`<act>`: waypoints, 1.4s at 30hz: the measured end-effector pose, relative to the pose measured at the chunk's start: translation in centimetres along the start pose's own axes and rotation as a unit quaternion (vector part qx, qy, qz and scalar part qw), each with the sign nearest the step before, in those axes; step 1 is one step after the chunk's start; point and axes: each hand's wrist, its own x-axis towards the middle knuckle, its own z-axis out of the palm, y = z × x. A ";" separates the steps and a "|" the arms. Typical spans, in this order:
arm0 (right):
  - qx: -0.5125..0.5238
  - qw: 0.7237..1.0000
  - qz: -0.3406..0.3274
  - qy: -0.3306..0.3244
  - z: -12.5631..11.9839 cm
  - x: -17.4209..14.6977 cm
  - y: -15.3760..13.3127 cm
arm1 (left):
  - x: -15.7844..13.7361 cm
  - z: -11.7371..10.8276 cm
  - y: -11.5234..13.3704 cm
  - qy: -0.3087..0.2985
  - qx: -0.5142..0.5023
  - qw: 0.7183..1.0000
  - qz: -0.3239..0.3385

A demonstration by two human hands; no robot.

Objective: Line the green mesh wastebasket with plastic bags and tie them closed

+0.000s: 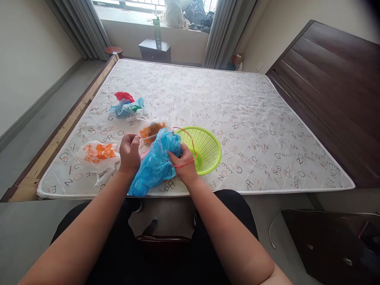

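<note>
My right hand (185,160) grips the gathered upper part of a blue plastic bag (154,164), which slants down to the mattress's near edge. A thin red string (192,139) loops from the bag's top over the basket and across my right hand. My left hand (130,152) is closed in a pinch just left of the bag; a thin pale strand seems to run from its fingertips, too fine to make out. Right behind my right hand lies a tilted lime-green plastic basket (209,148). A clear bag with orange print (152,130) sits behind the blue bag.
White plastic bag with orange print (99,152) lies at left. Farther back are a crumpled red bag (124,96) and a blue bag (126,107). All rest on a letter-patterned mattress (252,118). A wooden bed rail (63,130) and dark headboard (332,99) flank it.
</note>
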 end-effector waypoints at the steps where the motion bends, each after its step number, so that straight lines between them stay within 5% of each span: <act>1: -0.042 0.999 -0.026 0.014 0.1 -0.1 0.0 | -0.4 0.0 0.6 -0.021 -0.001 1.000 0.012; 5: -0.123 0.986 -0.115 0.017 0.4 -0.3 -0.2 | -2.0 0.3 2.2 -0.221 0.023 0.974 -0.034; 8: -0.092 0.990 -0.107 0.019 0.0 -0.3 -0.4 | -2.0 0.5 2.0 -0.259 0.030 0.962 -0.081; 13: 0.017 0.994 -0.049 0.099 -1.9 0.6 -0.4 | 0.3 -0.6 1.0 -0.125 -0.082 0.983 -0.104; 19: 0.066 0.987 -0.025 0.145 -3.7 2.1 0.1 | 2.2 -1.6 1.0 -0.010 -0.197 0.969 -0.149; 23: 0.067 0.986 -0.052 0.145 -4.1 2.0 0.2 | 2.2 -1.3 1.0 0.003 -0.212 0.964 -0.163; 27: -0.095 0.971 -0.138 0.171 -3.6 0.9 -1.1 | 0.8 -0.3 2.1 -0.056 -0.186 0.967 -0.166; 30: -0.181 0.962 -0.155 0.132 -2.8 0.4 -1.6 | -0.6 0.4 3.6 -0.139 -0.177 0.962 -0.155; 34: -0.221 0.974 -0.041 0.035 -3.1 1.3 -0.7 | -1.9 0.5 5.3 -0.225 -0.147 0.955 -0.126; 42: -0.074 0.979 0.028 -0.190 -6.5 2.4 -2.0 | -2.6 -0.4 7.5 -0.267 -0.090 0.954 -0.099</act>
